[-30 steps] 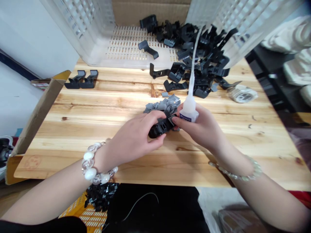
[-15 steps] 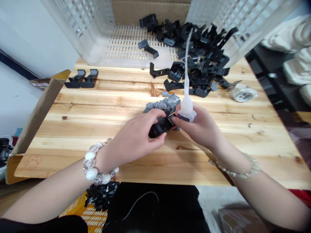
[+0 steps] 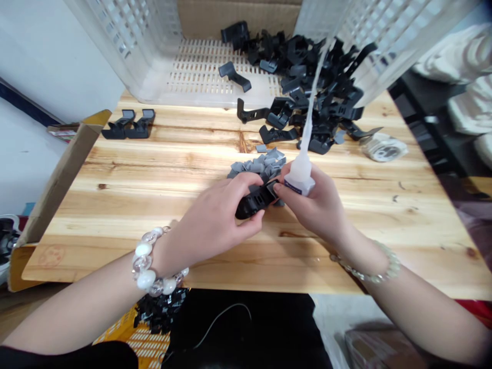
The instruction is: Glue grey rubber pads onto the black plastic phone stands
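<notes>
Between the thumb and fingers of my left hand [image 3: 215, 212] is a black plastic clip [image 3: 255, 201], held low over the wooden table. My right hand [image 3: 317, 202] is closed around a white glue bottle [image 3: 300, 177] with a long thin nozzle that points up and away. The thumb of that same hand presses on the clip's right end, where a grey pad [image 3: 273, 188] shows in part. Just beyond my fingers lies a heap of small grey pads [image 3: 261, 163], partly hidden by my hands.
A white plastic crate [image 3: 154, 89] lies at the back, black clips [image 3: 307, 77] spilling from it onto the table [image 3: 154, 179]. Two clips with grey pads [image 3: 130, 124] stand at left. A tape roll [image 3: 384, 148] sits at right. Below the front edge is a yellow basket [image 3: 144, 343] of black parts.
The glue bottle has tilted, its nozzle tip swinging to the right, and my right hand has shifted slightly. The left hand and the clip are nearly still.
</notes>
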The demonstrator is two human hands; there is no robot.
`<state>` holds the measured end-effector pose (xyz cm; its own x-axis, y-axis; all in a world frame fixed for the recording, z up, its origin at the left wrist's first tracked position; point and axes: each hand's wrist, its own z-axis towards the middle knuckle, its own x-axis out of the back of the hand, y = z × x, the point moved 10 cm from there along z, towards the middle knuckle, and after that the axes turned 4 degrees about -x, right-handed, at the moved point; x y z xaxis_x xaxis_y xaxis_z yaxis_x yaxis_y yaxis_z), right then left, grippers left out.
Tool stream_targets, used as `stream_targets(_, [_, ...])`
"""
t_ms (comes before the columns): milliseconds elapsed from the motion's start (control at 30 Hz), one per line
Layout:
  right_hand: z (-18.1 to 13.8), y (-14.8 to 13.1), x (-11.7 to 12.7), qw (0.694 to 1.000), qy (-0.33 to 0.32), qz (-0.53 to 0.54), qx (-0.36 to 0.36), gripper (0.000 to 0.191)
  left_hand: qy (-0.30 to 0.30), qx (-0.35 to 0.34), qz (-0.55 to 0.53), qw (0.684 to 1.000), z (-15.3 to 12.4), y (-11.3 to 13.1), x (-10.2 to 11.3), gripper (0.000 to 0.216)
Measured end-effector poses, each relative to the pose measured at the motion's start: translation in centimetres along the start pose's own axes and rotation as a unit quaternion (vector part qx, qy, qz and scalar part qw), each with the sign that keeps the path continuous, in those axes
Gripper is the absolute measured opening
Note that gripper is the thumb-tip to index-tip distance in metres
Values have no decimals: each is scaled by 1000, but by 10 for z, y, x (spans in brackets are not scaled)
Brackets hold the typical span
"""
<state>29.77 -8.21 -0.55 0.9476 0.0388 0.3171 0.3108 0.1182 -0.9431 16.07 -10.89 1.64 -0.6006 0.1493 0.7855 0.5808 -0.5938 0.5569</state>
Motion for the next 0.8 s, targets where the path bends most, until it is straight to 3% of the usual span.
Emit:
stream_targets(200, [-1, 0, 2, 1000, 12, 11, -19, 18, 4, -10, 2, 1000, 0, 1, 1, 36])
stream_targets(467, [9, 11, -2, 967, -36, 213, -136, 16, 33, -9, 9, 999, 3, 0, 14, 34])
stream_targets(800, [10, 16, -1, 967, -55, 208, -137, 18, 39, -30, 53, 997, 4, 1, 14, 33])
